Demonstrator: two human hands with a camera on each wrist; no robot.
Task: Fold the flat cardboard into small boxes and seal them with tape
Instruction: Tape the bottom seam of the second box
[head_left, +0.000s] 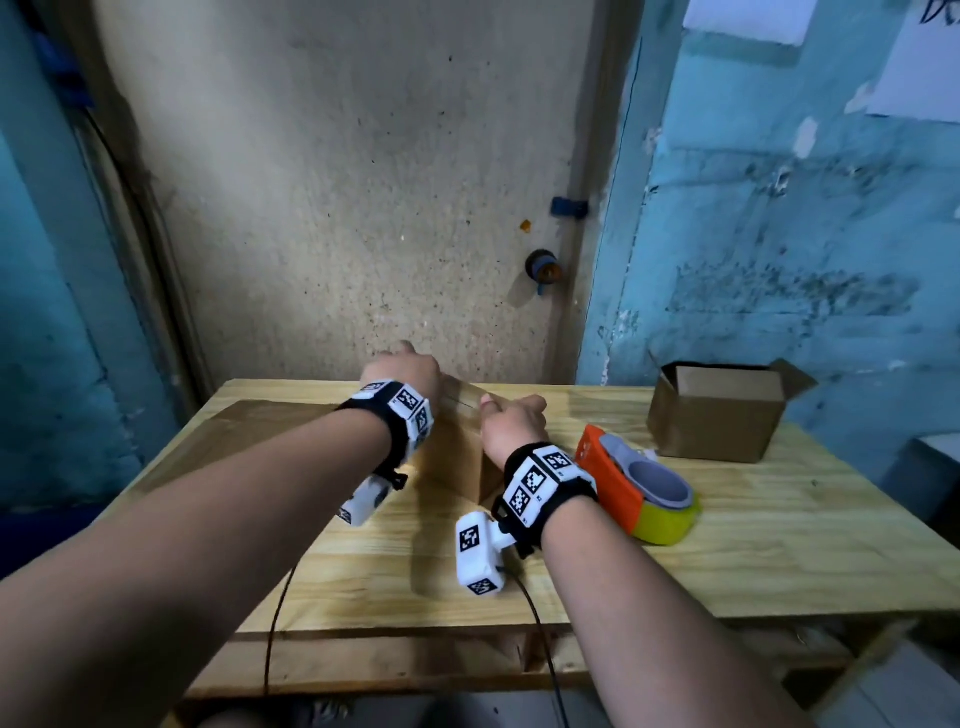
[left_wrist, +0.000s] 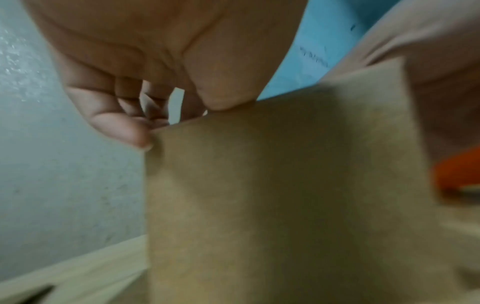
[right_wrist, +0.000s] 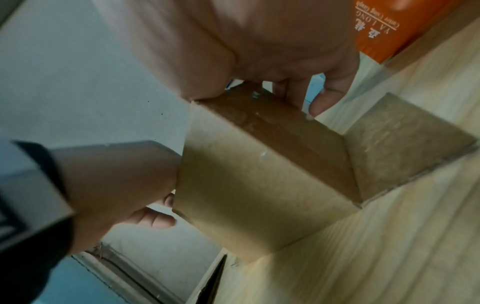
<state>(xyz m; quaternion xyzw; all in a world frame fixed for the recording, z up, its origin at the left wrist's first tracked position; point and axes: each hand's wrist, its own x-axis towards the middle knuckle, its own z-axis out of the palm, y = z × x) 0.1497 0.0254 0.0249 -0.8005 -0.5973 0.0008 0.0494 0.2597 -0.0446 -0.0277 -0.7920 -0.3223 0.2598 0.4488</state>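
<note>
Both hands are on a small box (head_left: 462, 457) that stands near the middle of the wooden counter (head_left: 779, 545), between the two wrists. The left hand (head_left: 402, 371) reaches over the box's far left top; in the left wrist view its thumb and curled fingers (left_wrist: 122, 131) pinch the upper edge of a brown cardboard panel, thumb on the near face and fingertips at the corner. The right hand (head_left: 511, 423) sits at the box's near right top; the right wrist view shows its thumb pressed on the top corner and its fingers (right_wrist: 324, 98) curled over the far edge, so it grips the box as well. In that same view one flap (right_wrist: 407, 144) lies flat on the counter, spread out from the box's base on the right. Just right of the right wrist lies a tape dispenser (head_left: 628, 488), orange with a grey handle and a yellow roll, resting on the counter and apart from the box. Farther back at the right stands a second box (head_left: 717, 421), upright, its top flaps open. A dark flat sheet (head_left: 228, 436) lies on the counter's left side under the left forearm. Each wrist wears a black band with white marker blocks, and thin cables hang off the counter's front edge.
</note>
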